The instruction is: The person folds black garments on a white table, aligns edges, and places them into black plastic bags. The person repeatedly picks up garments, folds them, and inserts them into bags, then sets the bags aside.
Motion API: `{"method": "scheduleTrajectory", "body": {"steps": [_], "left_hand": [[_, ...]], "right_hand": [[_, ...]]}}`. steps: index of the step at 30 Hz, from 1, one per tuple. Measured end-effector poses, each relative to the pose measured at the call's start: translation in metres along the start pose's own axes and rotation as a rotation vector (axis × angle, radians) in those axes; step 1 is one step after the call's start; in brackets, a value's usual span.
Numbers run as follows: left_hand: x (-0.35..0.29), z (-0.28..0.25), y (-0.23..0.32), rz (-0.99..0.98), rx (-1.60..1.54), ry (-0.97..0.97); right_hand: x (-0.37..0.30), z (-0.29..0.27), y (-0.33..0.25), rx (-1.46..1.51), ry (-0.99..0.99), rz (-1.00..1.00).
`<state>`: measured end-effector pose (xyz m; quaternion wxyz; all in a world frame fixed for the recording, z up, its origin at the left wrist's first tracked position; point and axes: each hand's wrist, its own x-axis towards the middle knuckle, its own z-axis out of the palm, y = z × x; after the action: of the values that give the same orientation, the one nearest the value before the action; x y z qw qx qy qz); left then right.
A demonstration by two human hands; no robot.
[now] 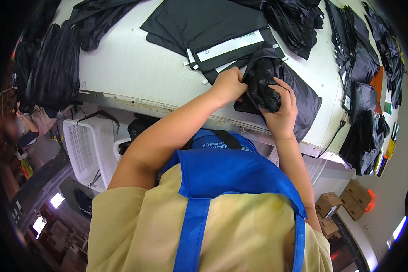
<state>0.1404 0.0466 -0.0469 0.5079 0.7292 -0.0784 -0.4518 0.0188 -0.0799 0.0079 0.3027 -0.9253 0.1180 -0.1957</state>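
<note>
A bunched bundle of thin, shiny black fabric [264, 75] rests near the front edge of the table, over a flatter black piece [303, 97]. My right hand [283, 106] curls round its right side, thumb and fingers pressed into the folds. On the other side, my left hand [230, 85] is closed at the bundle's edge and appears to pinch the fabric; its fingertips are partly hidden. Just beyond lies a stack of flat black pieces [204, 22] with white label strips [231, 45] on top. The bundle's exact kind cannot be made out.
The white table [118, 68] carries more black fabric at its left end [54, 63], its far side [297, 27] and its right end [360, 99]. A white plastic basket [88, 149] stands below the front edge at left. Cardboard boxes [356, 195] sit at lower right. Another person [29, 124] is at far left.
</note>
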Motion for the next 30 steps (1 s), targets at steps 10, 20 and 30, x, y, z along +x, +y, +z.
{"method": "scheduleTrajectory", "body": {"steps": [10,20,30], "left_hand": [[-0.020,-0.003,0.001,-0.057,-0.429,-0.201],[-0.035,0.002,0.008,0.075,-0.252,-0.111],[-0.033,0.003,-0.003,0.226,0.051,-0.026]], "right_hand": [[0.005,-0.004,0.008,0.013,-0.150,0.065],[0.013,0.014,0.027,-0.214,-0.553,-0.100],[0.021,0.022,0.016,-0.257,-0.593,-0.013]]}}
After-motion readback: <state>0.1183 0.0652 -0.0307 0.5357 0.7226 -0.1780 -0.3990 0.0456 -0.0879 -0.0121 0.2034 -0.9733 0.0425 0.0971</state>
